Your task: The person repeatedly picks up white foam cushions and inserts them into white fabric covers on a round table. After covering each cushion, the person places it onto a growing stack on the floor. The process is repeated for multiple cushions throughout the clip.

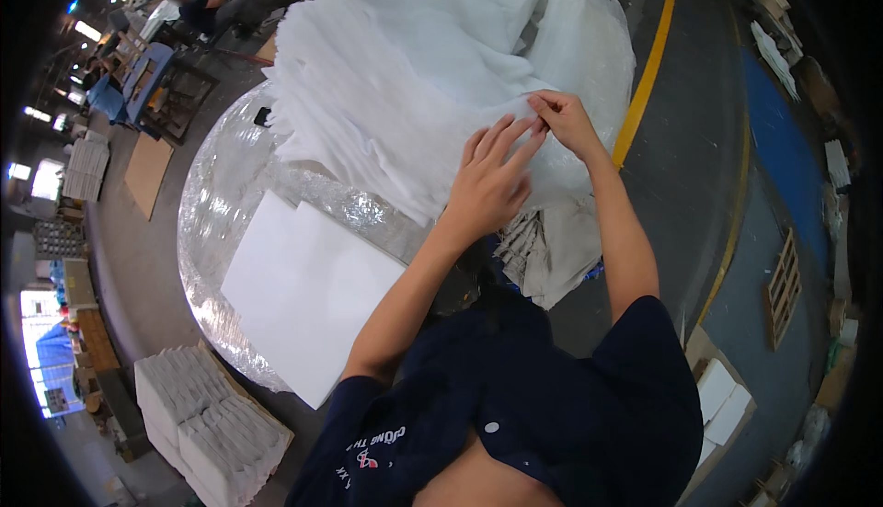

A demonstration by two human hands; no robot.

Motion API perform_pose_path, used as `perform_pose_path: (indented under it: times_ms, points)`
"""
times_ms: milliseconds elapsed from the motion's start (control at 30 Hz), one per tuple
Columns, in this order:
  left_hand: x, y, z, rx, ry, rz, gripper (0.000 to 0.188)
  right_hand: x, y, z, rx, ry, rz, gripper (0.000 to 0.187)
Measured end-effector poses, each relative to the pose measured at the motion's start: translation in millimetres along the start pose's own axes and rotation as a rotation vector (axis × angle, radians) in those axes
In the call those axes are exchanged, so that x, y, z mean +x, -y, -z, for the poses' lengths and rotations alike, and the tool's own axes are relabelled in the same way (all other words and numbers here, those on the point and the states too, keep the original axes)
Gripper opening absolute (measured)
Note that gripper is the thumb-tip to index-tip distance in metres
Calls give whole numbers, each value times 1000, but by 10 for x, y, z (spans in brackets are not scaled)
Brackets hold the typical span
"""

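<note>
A big loose heap of thin, soft white sheets (pixel 395 75) covers the far part of a surface wrapped in clear plastic (pixel 216 194). At the heap's near right edge, the thumb and fingers of my right hand (pixel 563 123) are pinched together on a white sheet. My left hand (pixel 492 181) is just left of it, over the near edge of the heap, with its fingers spread and slightly blurred. Flat white sheets (pixel 308 291) lie in a neat stack on the plastic, left of my left forearm. Below my hands hangs a bunch of crumpled grey cloth (pixel 552 254).
Bundled light sheets (pixel 212 424) stand on the floor at the lower left. A yellow line (pixel 648 75) runs along the floor on the right, with a wooden pallet (pixel 782 291) farther out. Another person (pixel 195 11) sits at the far left, near a blue table (pixel 147 84).
</note>
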State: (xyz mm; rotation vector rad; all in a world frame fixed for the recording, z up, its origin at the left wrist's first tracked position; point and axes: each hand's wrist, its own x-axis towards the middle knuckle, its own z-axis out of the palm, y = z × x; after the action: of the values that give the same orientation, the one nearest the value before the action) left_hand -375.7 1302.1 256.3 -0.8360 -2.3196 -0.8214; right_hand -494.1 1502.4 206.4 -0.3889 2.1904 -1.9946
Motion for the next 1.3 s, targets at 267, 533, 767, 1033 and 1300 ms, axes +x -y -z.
perform_pose_path:
  times_ms: [267, 533, 767, 1033, 1300]
  points:
    - [66, 441, -297, 265, 516, 464, 67, 428, 225, 633, -512, -103, 302, 32]
    - [-72, 1363, -136, -215, 252, 971, 64, 307, 1755, 2472, -527, -1272, 260, 30]
    - [18, 1103, 86, -353, 218, 841, 55, -1699, 3215, 2838, -1080, -1488, 881, 50]
    - [79, -1253, 35, -753, -23, -2, 51, -2490, 2776, 755, -1134, -514, 304, 15]
    - [-1340, -2097, -153, -924, 77, 201, 77, -2868, 2243, -449, -909, -619, 258, 35]
